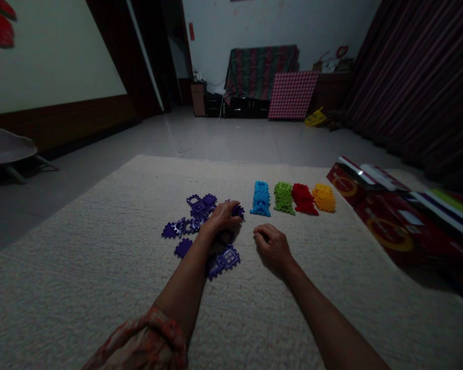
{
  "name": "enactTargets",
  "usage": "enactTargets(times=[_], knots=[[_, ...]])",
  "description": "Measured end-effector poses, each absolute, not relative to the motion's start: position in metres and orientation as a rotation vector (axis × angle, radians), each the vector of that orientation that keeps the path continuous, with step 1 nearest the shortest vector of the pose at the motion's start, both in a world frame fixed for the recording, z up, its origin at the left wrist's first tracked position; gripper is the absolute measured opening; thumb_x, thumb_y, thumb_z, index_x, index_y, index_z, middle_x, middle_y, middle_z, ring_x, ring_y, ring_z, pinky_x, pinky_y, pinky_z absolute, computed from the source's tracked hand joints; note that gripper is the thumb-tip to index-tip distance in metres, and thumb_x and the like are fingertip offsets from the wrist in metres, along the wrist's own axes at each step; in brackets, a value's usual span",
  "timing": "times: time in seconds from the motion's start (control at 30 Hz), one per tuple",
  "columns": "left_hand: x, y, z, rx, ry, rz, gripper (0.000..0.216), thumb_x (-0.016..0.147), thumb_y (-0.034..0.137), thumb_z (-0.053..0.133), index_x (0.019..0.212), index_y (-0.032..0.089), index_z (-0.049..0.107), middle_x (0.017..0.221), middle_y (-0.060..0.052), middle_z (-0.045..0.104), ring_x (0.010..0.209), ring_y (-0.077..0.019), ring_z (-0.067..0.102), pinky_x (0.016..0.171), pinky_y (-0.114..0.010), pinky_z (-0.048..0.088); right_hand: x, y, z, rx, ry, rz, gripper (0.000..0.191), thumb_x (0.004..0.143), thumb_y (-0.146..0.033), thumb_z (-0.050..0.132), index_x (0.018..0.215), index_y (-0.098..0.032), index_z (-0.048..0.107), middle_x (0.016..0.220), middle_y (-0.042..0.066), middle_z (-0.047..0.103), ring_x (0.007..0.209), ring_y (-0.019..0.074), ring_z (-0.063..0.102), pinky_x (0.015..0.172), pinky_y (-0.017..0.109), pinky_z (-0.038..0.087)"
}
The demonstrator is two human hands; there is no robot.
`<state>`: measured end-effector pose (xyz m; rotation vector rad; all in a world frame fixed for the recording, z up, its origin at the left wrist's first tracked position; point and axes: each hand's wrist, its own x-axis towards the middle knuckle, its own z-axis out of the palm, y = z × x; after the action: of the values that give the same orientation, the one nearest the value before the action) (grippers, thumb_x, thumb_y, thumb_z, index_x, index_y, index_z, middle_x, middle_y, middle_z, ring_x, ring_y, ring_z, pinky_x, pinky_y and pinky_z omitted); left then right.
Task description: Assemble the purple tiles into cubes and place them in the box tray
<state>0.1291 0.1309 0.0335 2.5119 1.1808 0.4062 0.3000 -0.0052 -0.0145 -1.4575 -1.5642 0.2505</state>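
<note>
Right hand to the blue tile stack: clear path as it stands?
Probably yes. The right hand rests on the rug just short of the blue tile stack, with only bare rug between them; the left hand sits off to the side on the purple tiles.

A single head-worn camera looks forward and down from close above the cream rug (100, 267), facing across the floor toward the far wall (262, 25).

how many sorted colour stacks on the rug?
4, in a row right of the left hand: blue stack, green stack, red stack, yellow stack. Purple pieces lie loose.
</note>
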Motion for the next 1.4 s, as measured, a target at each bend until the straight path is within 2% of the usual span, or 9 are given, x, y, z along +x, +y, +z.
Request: enactTargets(times=[0.2,0.4,0.6,0.77,0.87,0.97,1.07,1.17,1.4], knots=[[0.132,0.134,0.034,2.502,1.047,0.540,0.028,0.092,0.024,0.055,0.112,0.017,0.073,0.117,-0.009,0.074,0.112,-0.0205,0.065,0.101,-0.029,0.047,0.300,-0.006,-0.010,-1.466,-1.567,0.252,0.015,0.086,-0.018,0.054,0.082,-0.021,0.069,0.087,0.007,0.072,0.085,0.0220,0.067,0.081,0.035,0.051],[0.135,0.131,0.038,2.436,1.133,0.573,0.042,0.100,0.027,0.035,0.085,0.016,0.073,0.078,-0.004,0.072,0.075,-0.0163,0.064,0.075,-0.025,0.048,0.299,-0.006,-0.010,-1.469,-1.581,0.250,0.015,0.087,-0.018,0.054,0.081,-0.021,0.068,0.086,0.007,0.072,0.084,0.0215,0.067,0.080,0.035,0.051],[0.143,0.126,0.036,2.396,0.993,0.523,0.034,0.096,0.029,0.045,0.103,0.019,0.077,0.093,-0.004,0.078,0.087,-0.0177,0.069,0.079,-0.024,0.050,0.299,-0.004,-0.010,-1.497,-1.521,0.250,0.014,0.086,-0.019,0.055,0.089,-0.020,0.068,0.092,0.008,0.071,0.087,0.0218,0.067,0.083,0.036,0.053],[0.145,0.123,0.036,2.373,0.968,0.484,0.034,0.095,0.028,0.049,0.114,0.021,0.076,0.105,-0.004,0.079,0.099,-0.0185,0.071,0.089,-0.025,0.051,0.300,0.001,-0.019,-1.547,-1.458,0.212,0.033,0.082,-0.021,0.059,0.115,-0.017,0.064,0.109,0.012,0.069,0.084,0.0212,0.067,0.080,0.038,0.058],[0.144,0.123,0.039,2.336,0.946,0.497,0.035,0.097,0.028,0.046,0.113,0.020,0.076,0.105,-0.004,0.080,0.098,-0.0185,0.071,0.088,-0.025,0.052,0.296,0.005,-0.021,-1.558,-1.469,0.154,0.046,0.084,-0.021,0.059,0.130,-0.019,0.057,0.126,0.015,0.062,0.100,0.0244,0.066,0.086,0.041,0.059],[0.143,0.125,0.039,2.316,0.915,0.502,0.037,0.098,0.028,0.044,0.113,0.019,0.076,0.105,-0.004,0.080,0.098,-0.0189,0.072,0.090,-0.026,0.053,0.291,0.013,-0.020,-1.503,-1.594,0.065,0.055,0.085,-0.019,0.059,0.140,-0.020,0.050,0.141,0.018,0.053,0.126,0.0292,0.056,0.100,0.048,0.055],[0.142,0.128,0.036,2.311,0.910,0.506,0.038,0.098,0.027,0.042,0.116,0.019,0.075,0.112,-0.005,0.078,0.106,-0.0193,0.071,0.095,-0.027,0.052,0.288,0.022,-0.019,-1.447,-1.736,0.001,0.058,0.085,-0.018,0.061,0.141,-0.019,0.048,0.141,0.018,0.053,0.133,0.0319,0.050,0.110,0.054,0.047],[0.142,0.131,0.030,2.301,0.905,0.518,0.039,0.097,0.024,0.042,0.120,0.019,0.073,0.118,-0.006,0.077,0.111,-0.0194,0.069,0.100,-0.029,0.050,0.287,0.026,-0.021,-1.440,-1.733,-0.009,0.056,0.087,-0.019,0.062,0.141,-0.020,0.048,0.138,0.017,0.055,0.131,0.0312,0.052,0.111,0.054,0.047],[0.147,0.130,0.020,2.268,0.750,0.530,0.038,0.096,0.022,0.043,0.117,0.019,0.074,0.109,-0.006,0.079,0.098,-0.0196,0.072,0.094,-0.032,0.053,0.290,0.023,-0.023,-1.439,-1.681,0.012,0.055,0.086,-0.018,0.062,0.139,-0.018,0.049,0.132,0.017,0.057,0.127,0.0295,0.053,0.110,0.050,0.048]])
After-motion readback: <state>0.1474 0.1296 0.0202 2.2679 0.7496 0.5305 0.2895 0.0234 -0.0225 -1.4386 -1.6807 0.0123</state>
